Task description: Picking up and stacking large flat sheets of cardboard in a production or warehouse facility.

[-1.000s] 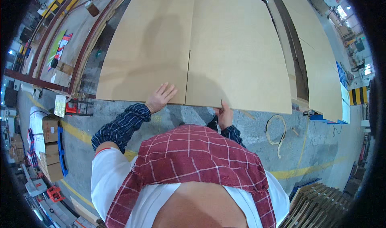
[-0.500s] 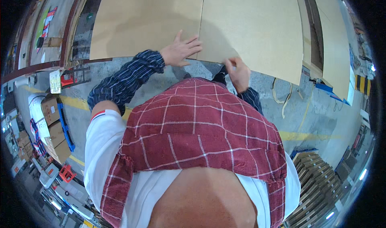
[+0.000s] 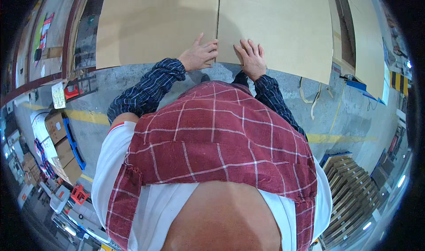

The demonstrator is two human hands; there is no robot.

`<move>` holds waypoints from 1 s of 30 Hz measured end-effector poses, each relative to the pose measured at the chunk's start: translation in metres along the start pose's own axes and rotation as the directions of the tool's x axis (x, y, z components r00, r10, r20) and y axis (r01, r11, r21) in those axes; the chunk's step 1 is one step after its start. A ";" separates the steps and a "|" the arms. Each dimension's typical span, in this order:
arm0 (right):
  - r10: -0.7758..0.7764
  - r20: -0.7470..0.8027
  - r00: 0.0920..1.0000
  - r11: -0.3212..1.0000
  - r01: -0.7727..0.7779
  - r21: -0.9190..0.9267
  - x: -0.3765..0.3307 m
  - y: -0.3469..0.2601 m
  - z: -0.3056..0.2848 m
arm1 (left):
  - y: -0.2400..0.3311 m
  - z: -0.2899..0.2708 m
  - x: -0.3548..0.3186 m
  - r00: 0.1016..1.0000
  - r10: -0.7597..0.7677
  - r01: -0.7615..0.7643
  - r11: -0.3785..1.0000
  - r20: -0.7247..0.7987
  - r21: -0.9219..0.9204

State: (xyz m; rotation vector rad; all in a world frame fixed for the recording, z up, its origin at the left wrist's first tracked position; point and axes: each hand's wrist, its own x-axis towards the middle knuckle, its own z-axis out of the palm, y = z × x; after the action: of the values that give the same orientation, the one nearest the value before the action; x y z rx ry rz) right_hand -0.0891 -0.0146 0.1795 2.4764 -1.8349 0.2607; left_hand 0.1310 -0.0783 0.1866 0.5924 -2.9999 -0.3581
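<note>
A large flat brown cardboard sheet [image 3: 155, 25] lies on the grey concrete floor, split by a narrow slot [image 3: 218, 12] running away from me. My left hand [image 3: 200, 54] rests flat on the near edge just left of the slot, fingers spread. My right hand [image 3: 251, 57] lies palm down on the near edge of the right-hand panel [image 3: 279, 29], just right of the slot. Neither hand grips anything. Both forearms wear dark checked sleeves, and a red checked cloth hangs over my chest below.
More cardboard sheets [image 3: 367, 43] lie at the right. A loose strap [image 3: 310, 96] curls on the floor near the sheet's right corner. A yellow floor line [image 3: 341, 138] crosses behind. Stacked wooden pallets [image 3: 349, 193] stand lower right; boxes [image 3: 55, 127] and a blue frame lower left.
The view has tipped closer over the sheet. Both hands have come together at the slot; my right hand has gone from curled at the edge to flat on the right panel.
</note>
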 end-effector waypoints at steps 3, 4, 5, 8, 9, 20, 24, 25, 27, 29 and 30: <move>-0.006 -0.045 0.999 1.000 0.007 0.007 0.000 0.004 0.008 | -0.006 0.008 -0.003 0.998 0.009 -0.011 0.999 -0.060 -0.037; -0.005 -0.052 0.999 1.000 0.006 0.013 0.001 0.002 0.005 | -0.006 0.009 -0.003 0.998 0.012 -0.014 0.999 -0.060 -0.035; -0.004 -0.054 0.999 1.000 0.005 0.012 0.002 0.001 0.002 | -0.006 0.009 -0.003 0.992 -0.042 0.029 0.994 -0.118 -0.104; 0.003 0.054 0.999 0.997 -0.007 0.072 0.008 -0.006 -0.014 | -0.004 0.009 -0.003 0.977 -0.142 0.123 0.984 -0.157 -0.128; -0.053 0.043 0.998 0.992 0.047 0.117 0.012 -0.009 -0.017 | -0.002 0.009 -0.003 0.973 -0.186 0.176 0.981 -0.140 -0.082; -0.525 -0.054 0.849 0.815 0.520 0.256 0.061 -0.033 0.015 | -0.004 0.037 -0.012 0.910 -0.306 0.386 0.872 -0.278 0.301; -0.521 -0.119 0.845 0.780 0.528 0.336 0.055 -0.040 0.030 | -0.005 0.035 -0.023 0.905 -0.260 0.364 0.882 -0.336 0.300; -0.520 -0.123 0.845 0.772 0.526 0.356 0.054 -0.037 0.034 | -0.003 0.033 -0.021 0.919 -0.277 0.353 0.895 -0.281 0.272; -0.518 -0.143 0.844 0.762 0.530 0.372 0.056 -0.038 0.036 | -0.005 0.027 -0.023 0.931 -0.288 0.342 0.903 -0.226 0.259; -0.496 -0.160 0.853 0.758 0.515 0.399 0.057 -0.039 0.028 | -0.004 0.022 -0.021 0.942 -0.247 0.307 0.908 -0.227 0.285; -0.494 -0.167 0.853 0.760 0.518 0.394 0.063 -0.038 0.025 | -0.011 0.019 -0.019 0.942 -0.242 0.305 0.906 -0.230 0.293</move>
State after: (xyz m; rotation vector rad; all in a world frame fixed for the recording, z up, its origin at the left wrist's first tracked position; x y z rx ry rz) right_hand -0.0328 -0.0669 0.1675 3.0963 -1.0885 0.7554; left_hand 0.1505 -0.0765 0.1651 1.0204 -2.8065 0.1825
